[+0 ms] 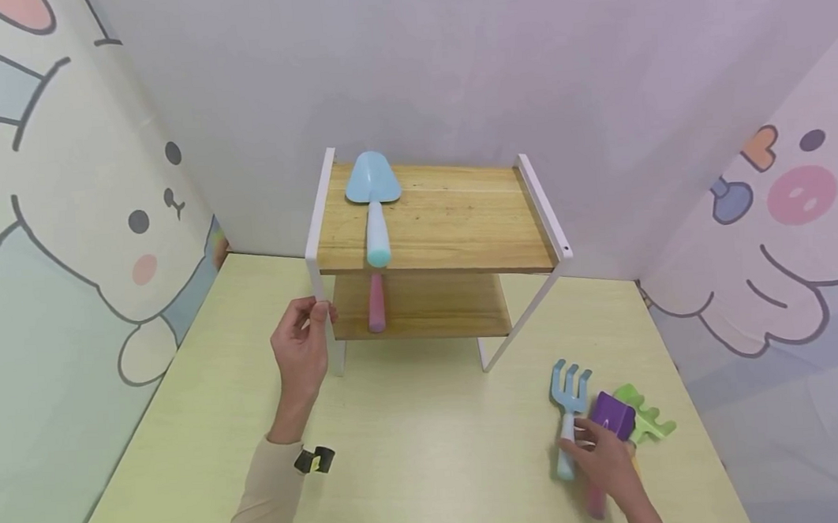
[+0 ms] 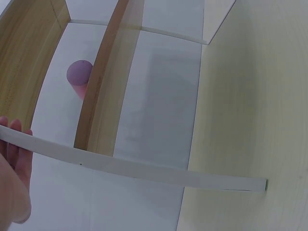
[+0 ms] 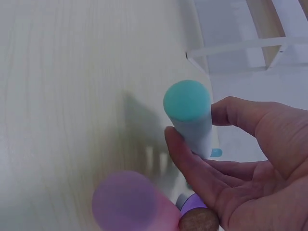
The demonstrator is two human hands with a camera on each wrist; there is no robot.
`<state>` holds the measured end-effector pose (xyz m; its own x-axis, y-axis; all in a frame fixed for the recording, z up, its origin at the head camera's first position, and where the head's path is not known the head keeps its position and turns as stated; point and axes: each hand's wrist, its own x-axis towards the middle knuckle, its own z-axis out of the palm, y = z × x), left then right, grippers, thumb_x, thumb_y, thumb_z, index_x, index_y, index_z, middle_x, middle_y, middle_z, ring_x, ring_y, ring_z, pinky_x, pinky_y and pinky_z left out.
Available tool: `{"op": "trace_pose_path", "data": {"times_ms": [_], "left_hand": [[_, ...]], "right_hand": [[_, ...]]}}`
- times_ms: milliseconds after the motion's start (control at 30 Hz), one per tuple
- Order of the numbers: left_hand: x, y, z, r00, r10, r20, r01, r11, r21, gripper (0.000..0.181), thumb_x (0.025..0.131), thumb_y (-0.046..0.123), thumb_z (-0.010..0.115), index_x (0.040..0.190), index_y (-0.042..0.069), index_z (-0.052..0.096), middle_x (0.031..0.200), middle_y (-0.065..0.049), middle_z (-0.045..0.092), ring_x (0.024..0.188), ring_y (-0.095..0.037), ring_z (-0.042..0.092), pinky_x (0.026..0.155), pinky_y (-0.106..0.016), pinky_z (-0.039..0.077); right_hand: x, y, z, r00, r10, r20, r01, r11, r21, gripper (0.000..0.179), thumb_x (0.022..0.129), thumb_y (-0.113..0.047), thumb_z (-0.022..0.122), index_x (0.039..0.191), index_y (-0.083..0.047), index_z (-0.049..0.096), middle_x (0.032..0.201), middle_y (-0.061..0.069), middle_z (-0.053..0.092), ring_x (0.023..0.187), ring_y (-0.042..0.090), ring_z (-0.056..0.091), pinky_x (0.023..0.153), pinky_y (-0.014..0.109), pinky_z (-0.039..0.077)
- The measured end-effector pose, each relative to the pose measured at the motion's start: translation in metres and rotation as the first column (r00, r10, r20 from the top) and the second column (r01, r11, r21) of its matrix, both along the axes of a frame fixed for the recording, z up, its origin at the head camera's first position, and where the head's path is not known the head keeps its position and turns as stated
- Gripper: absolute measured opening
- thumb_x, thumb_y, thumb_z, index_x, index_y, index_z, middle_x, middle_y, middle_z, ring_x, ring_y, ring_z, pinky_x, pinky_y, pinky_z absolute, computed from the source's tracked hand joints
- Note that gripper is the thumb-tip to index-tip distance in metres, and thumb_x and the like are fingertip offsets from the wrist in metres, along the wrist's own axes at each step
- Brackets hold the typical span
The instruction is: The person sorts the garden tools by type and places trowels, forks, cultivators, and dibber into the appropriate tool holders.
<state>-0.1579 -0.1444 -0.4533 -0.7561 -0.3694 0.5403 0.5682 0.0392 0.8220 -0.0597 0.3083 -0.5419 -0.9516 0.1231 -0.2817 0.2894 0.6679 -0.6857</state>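
Observation:
My left hand grips the white left post of a small two-tier wooden shelf, its fingertips showing behind the post in the left wrist view. On the right side of the table, my right hand pinches the handle of a light blue toy garden fork between thumb and fingers. The handle's turquoise end faces the right wrist camera. Beneath and beside that hand lie a purple toy shovel with a pink handle and a green toy rake.
A light blue toy trowel lies on the top shelf at the left. From the lower tier a pink handle sticks out over the front. Behind the table hangs a pale curtain, with cartoon animals printed on both sides.

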Motion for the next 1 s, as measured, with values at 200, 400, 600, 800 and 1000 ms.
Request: {"op": "trace_pose_path", "data": {"times_ms": [200, 400, 600, 800, 1000], "left_hand": [[-0.001, 0.000, -0.001, 1.000, 0.002, 0.005, -0.002, 1.000, -0.002, 0.015, 0.102, -0.003, 0.059, 0.099, -0.017, 0.060, 0.087, -0.001, 0.068, 0.078, -0.012, 0.065, 0.070, -0.020, 0.058], [0.000, 0.001, 0.000, 1.000, 0.006, 0.004, -0.006, 1.000, -0.005, 0.016, 0.102, -0.001, 0.060, 0.099, -0.017, 0.061, 0.087, -0.001, 0.068, 0.078, -0.012, 0.065, 0.070, -0.019, 0.057], [0.000, 0.001, 0.000, 1.000, 0.007, -0.005, -0.007, 1.000, -0.005, 0.015, 0.102, -0.002, 0.060, 0.099, -0.017, 0.061, 0.087, -0.003, 0.068, 0.078, -0.013, 0.065, 0.069, -0.020, 0.057], [0.000, 0.000, 0.000, 1.000, 0.002, -0.012, -0.002, 1.000, 0.006, 0.018, 0.102, 0.000, 0.061, 0.100, -0.017, 0.061, 0.087, -0.004, 0.069, 0.079, -0.011, 0.065, 0.070, -0.018, 0.057], [-0.001, 0.001, 0.000, 1.000, 0.012, -0.008, -0.012, 1.000, -0.010, 0.012, 0.101, -0.006, 0.058, 0.099, -0.017, 0.061, 0.086, -0.005, 0.067, 0.078, -0.012, 0.065, 0.071, -0.020, 0.058]], "right_hand": [[0.006, 0.000, 0.002, 0.999, -0.036, 0.036, 0.039, 0.994, -0.104, 0.065, 0.093, -0.022, 0.079, 0.138, 0.014, 0.051, 0.122, 0.032, 0.066, 0.110, 0.047, 0.067, 0.081, 0.039, 0.063], [0.015, -0.003, 0.004, 0.998, -0.056, 0.001, 0.056, 0.986, -0.156, 0.063, 0.091, -0.020, 0.080, 0.138, 0.011, 0.053, 0.123, 0.033, 0.065, 0.108, 0.047, 0.068, 0.077, 0.035, 0.063], [0.018, -0.006, 0.007, 0.997, -0.072, -0.020, 0.066, 0.978, -0.199, 0.061, 0.090, -0.015, 0.081, 0.138, 0.010, 0.053, 0.122, 0.032, 0.066, 0.104, 0.044, 0.071, 0.075, 0.034, 0.064], [0.021, -0.011, 0.014, 0.995, -0.099, -0.026, 0.089, 0.962, -0.260, 0.061, 0.088, -0.009, 0.082, 0.140, 0.006, 0.053, 0.123, 0.029, 0.066, 0.102, 0.037, 0.073, 0.074, 0.032, 0.063], [0.026, -0.016, 0.020, 0.992, -0.102, -0.078, 0.077, 0.960, -0.271, 0.061, 0.087, -0.009, 0.083, 0.140, 0.002, 0.055, 0.124, 0.026, 0.066, 0.095, 0.023, 0.074, 0.076, 0.026, 0.061]]}}
